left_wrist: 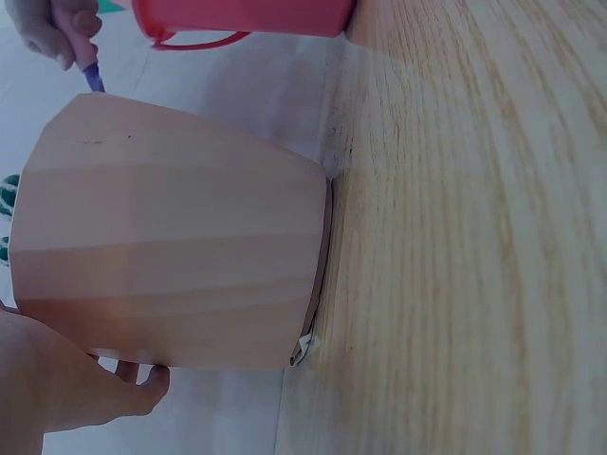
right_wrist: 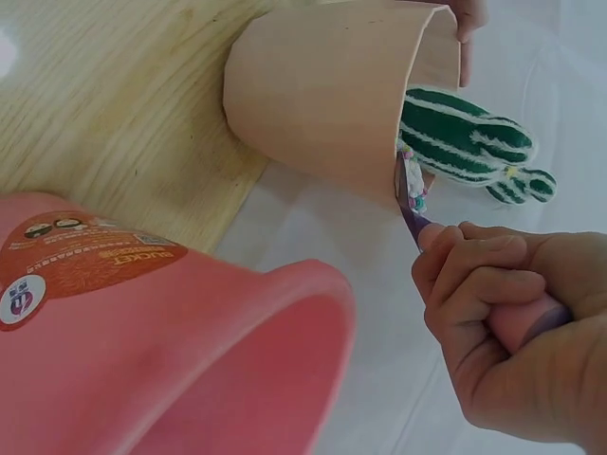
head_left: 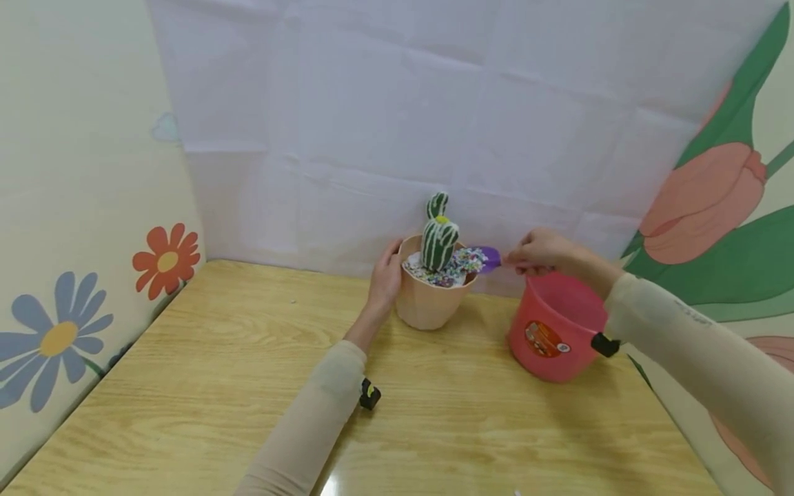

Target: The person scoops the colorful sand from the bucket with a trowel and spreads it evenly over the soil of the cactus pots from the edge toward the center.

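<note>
A toy-like green cactus with white stripes [head_left: 438, 246] stands in a peach flowerpot [head_left: 428, 306] on the table. White and multicoloured bits [head_left: 443, 277] lie around its base. My left hand [head_left: 387, 277] holds the pot's left side; in the left wrist view its fingers [left_wrist: 142, 387] curve behind the wall. My right hand [head_left: 544, 252] grips the pink handle of a small trowel [right_wrist: 527, 322]. The trowel's purple blade [head_left: 491, 259], loaded with coloured bits, is tilted at the pot's right rim. Part of the blade is hidden beneath the bits.
A pink bucket [head_left: 555, 331] with an orange label stands right of the pot, under my right forearm. A white cloth [head_left: 384, 138] hangs behind the wooden table [head_left: 248, 358]. Flower-painted walls [head_left: 62, 207] flank both sides.
</note>
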`<state>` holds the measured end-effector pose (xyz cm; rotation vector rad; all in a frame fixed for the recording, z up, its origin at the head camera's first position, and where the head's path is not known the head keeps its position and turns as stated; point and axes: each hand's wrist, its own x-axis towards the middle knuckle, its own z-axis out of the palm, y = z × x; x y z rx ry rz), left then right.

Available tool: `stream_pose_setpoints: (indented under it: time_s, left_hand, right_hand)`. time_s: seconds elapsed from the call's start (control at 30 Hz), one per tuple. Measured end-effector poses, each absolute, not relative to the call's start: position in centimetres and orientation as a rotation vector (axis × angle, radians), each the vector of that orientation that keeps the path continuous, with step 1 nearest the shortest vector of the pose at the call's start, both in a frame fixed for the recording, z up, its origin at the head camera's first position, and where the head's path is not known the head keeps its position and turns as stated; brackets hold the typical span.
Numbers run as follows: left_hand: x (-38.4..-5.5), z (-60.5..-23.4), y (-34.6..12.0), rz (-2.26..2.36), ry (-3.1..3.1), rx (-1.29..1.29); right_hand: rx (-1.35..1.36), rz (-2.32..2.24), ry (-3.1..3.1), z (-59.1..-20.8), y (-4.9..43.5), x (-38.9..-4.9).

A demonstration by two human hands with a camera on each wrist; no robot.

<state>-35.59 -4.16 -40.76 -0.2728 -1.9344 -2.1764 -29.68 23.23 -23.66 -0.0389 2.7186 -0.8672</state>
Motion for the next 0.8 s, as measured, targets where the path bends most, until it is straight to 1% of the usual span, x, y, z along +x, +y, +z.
stream_pose_setpoints:
  time_s: [0.5,0.8]
  left_hand:
    - [-35.8,-40.83,-4.04,-2.179,-1.91,-0.27]
    - [-35.76,-40.96,-4.22,-2.204,-1.92,-0.291]
  right_hand:
    - [-0.001,-0.979,2.726,-24.13,22.38,-30.6]
    - [-0.003,-0.924,2.755,-24.18,22.25,-30.75]
